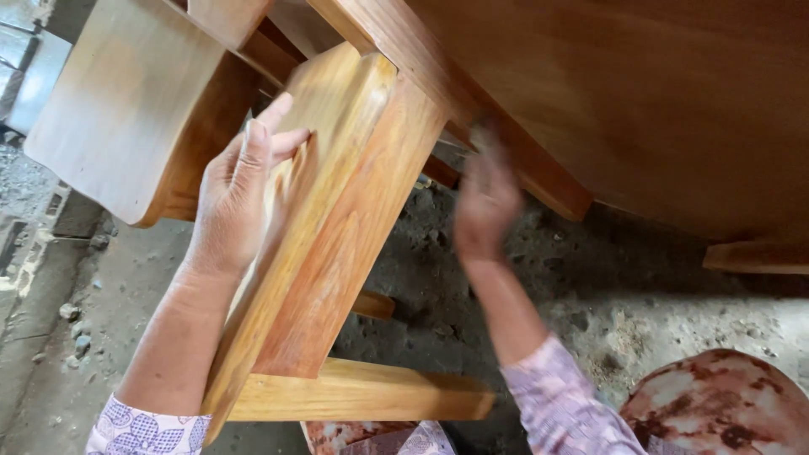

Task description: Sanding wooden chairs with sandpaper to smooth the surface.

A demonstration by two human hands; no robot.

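A wooden table lies tipped over, its thick leg slanting across the middle of the view. My left hand rests flat on the left face of that leg, fingers together and pointing up. My right hand is blurred with motion and presses against the wooden rail under the tabletop, to the right of the leg. Whether it holds anything is hidden by the blur. The underside of the tabletop fills the upper right.
A second thick leg stands at upper left. A pale crossbar runs along the bottom. Rough dirt and concrete ground lies below. A rust-stained white round object sits at lower right.
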